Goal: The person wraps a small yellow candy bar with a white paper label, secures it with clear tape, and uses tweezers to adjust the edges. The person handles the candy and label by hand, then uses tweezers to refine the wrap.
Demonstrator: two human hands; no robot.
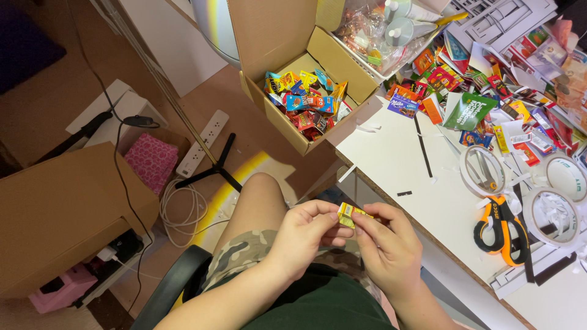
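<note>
My left hand (304, 235) and right hand (388, 247) pinch a tiny yellow folded-paper box (350, 214) between fingertips, above my lap beside the white table (397, 165). It looks featherlight and crushable, best gripped by its edges. Beyond, an open cardboard box (287, 116) holds similar miniature packets.

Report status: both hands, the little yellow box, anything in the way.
Left hand and right hand both pinching small yellow box over lap. Open cardboard box of miniature packs ahead. Nothing between them.

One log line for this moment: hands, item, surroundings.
left hand: pinching tiny yellow box | right hand: pinching same box | cardboard box: open, holds miniature packets
</note>
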